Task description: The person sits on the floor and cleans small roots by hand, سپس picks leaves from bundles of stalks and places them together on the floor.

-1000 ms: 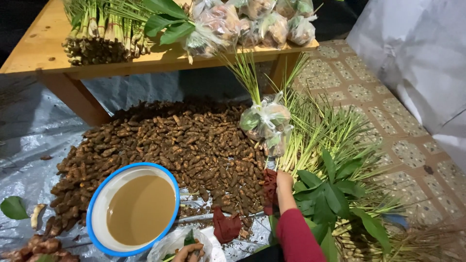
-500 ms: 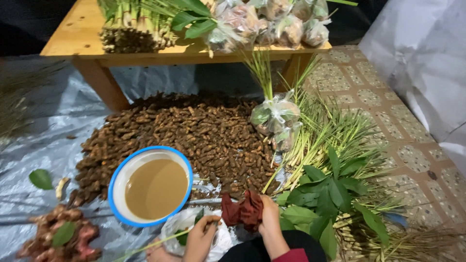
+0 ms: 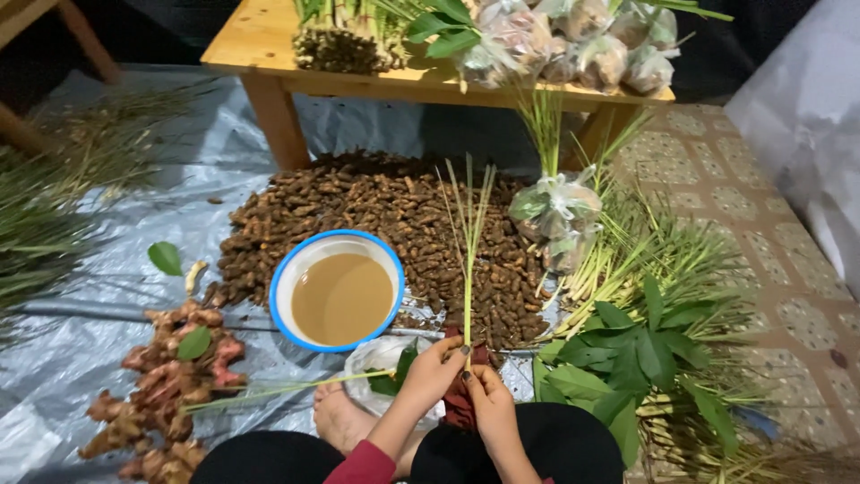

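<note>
My left hand [image 3: 436, 366] pinches the base of a thin green lemongrass stalk [image 3: 468, 260] that stands upright in front of me. My right hand [image 3: 490, 401] sits just below it, closed on a bunch of dark red pieces [image 3: 459, 410]. Both hands meet over my lap. A clear plastic bag [image 3: 374, 357] holding green leaves lies just left of my left hand. A second long stalk [image 3: 269, 391] lies flat and runs left from the bag. My bare foot [image 3: 339, 418] shows below the bag.
A blue-rimmed bowl [image 3: 288, 269] of brown liquid stands before a pile of brown roots [image 3: 394, 202]. Pinkish knobbly roots [image 3: 170, 376] lie left on the grey tarp [image 3: 81, 358]. Green leaves [image 3: 627, 354], bagged bundles [image 3: 555, 215] and lemongrass lie right. A wooden table [image 3: 260, 49] stands behind.
My right hand came back from the leaf pile on the right with the dark red pieces. My left hand rose from the bag, and a lemongrass stalk now stands upright in it.
</note>
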